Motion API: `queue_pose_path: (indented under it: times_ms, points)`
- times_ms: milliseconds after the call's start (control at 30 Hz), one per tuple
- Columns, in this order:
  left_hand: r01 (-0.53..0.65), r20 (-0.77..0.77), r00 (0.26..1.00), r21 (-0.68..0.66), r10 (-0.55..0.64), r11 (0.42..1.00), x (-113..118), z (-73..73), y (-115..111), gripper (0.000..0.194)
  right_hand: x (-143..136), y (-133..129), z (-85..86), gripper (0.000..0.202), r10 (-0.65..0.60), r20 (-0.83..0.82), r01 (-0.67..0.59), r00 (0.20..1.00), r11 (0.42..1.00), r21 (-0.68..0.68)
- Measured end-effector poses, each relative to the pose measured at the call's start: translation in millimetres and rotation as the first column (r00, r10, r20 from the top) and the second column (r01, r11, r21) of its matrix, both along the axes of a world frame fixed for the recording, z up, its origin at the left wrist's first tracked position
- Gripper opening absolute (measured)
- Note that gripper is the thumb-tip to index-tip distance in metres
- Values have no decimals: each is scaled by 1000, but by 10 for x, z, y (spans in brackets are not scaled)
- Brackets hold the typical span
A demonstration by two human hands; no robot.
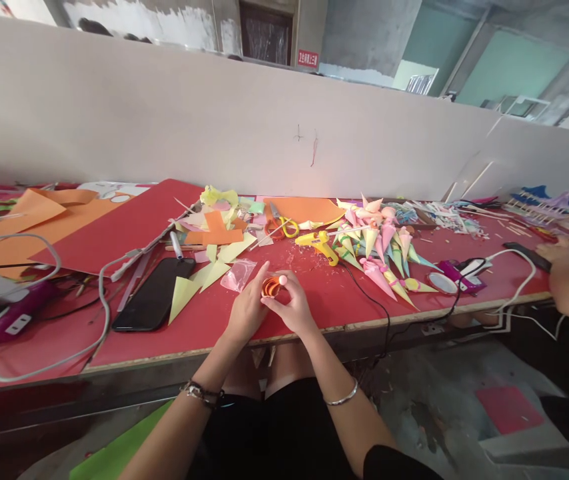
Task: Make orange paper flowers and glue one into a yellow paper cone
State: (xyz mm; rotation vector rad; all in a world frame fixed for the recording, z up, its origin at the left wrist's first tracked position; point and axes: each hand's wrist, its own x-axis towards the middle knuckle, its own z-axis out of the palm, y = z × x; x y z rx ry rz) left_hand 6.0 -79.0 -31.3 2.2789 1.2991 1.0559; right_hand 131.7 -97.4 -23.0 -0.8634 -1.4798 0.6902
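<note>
Between my two hands, just above the table's front edge, is a rolled strip of orange paper (pixel 270 287), coiled with its open end facing up. My left hand (pixel 248 303) wraps it from the left, fingers pointing up. On the other side, my right hand (pixel 292 305) pinches the roll with thumb and fingers. Behind them lie a small clear plastic bag (pixel 238 275), pale yellow paper triangles (pixel 209 272) and a yellow glue gun (pixel 318 245). Scissors (pixel 282 227) with red and yellow handles rest farther back.
A pile of pastel paper cones (pixel 377 243) lies right of the glue gun, whose black cord drops over the edge. A black phone (pixel 154 293) and red sheet (pixel 129 220) are at left. Purple power strips (pixel 464 277) sit nearby. A co-worker's hand (pixel 559 257) is at far right.
</note>
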Motion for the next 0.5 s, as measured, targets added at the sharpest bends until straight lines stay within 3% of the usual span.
queue_pose_path:
  times_ms: [100,300,500]
  points:
    - [-13,18,1000,-5,13,1000,8,28,17,61,11,-14,6,34,36,-16,-36,999,999,14]
    - [155,1,988,49,-156,987,28,95,61,17,20,-30,26,60,44,32,-44,999,999,4]
    - [144,56,987,95,-150,985,33,73,61,11,15,-18,31,31,27,86,-31,996,998,51]
